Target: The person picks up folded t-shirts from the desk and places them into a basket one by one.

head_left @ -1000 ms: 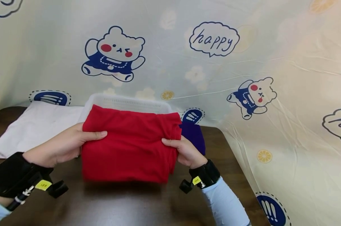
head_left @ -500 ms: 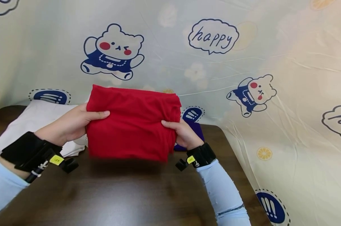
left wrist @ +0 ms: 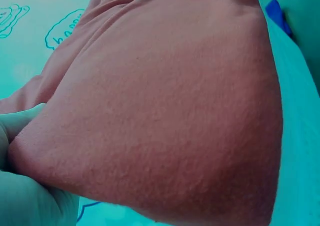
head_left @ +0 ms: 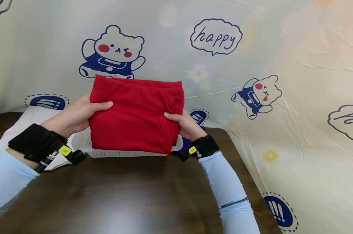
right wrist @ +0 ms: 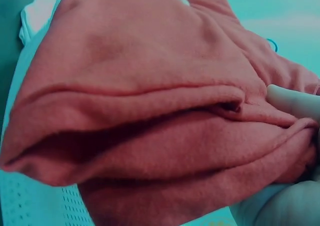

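A folded red cloth (head_left: 132, 120), in several soft layers, hangs in front of me between my two hands. My left hand (head_left: 75, 115) grips its left edge, thumb on the near face. On the right edge my right hand (head_left: 191, 126) pinches it the same way; the fingers behind the cloth are hidden. The right wrist view shows the loose folds of the red cloth (right wrist: 150, 126) on that side. Behind and below it is a white perforated plastic basket (head_left: 126, 154), mostly covered from sight by the cloth.
White folded fabric (head_left: 43, 113) lies on the dark wooden table (head_left: 129, 195) at the left, partly behind my left arm. A purple item (head_left: 186, 147) with a white patch sits right of the basket. A printed curtain (head_left: 170, 48) hangs behind the table.
Both hands have raised the red cloth and moved it away from me, up in the head view. The basket's front edge now shows beneath it. Both grips stay the same.
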Tool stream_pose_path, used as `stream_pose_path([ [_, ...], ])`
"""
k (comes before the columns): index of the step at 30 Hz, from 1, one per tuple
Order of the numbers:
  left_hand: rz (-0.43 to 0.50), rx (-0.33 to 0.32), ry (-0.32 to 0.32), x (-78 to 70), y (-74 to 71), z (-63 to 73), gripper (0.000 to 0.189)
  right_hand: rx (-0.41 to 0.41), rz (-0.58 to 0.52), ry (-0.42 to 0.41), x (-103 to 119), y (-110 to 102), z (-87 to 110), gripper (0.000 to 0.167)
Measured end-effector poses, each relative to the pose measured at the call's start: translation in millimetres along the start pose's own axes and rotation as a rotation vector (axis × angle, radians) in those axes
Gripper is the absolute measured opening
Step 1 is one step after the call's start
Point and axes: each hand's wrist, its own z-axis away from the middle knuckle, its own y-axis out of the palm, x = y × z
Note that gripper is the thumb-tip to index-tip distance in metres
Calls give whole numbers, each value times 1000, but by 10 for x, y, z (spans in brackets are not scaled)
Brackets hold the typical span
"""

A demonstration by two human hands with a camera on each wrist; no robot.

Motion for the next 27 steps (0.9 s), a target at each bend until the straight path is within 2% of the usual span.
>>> stream_pose_path([
  [5, -21, -18, 18, -31, -9, -112, 36, -9, 24, -43, 20, -31, -127, 44],
  [9, -24, -58, 10, -25, -18, -175, 41, -15, 46, -73, 27, -38, -242, 45],
  [14, -30, -95, -9, 18, -51, -238, 49, -26, 67, -64, 18, -17, -361, 46],
  [20, -47, -117, -47, 129, -135, -322, 70, -50, 86, -39, -56, 26, -473, 50],
  [27, -71, -126, -85, 367, -169, -367, 79, -32, 103, 15, -237, 23, -568, 49],
])
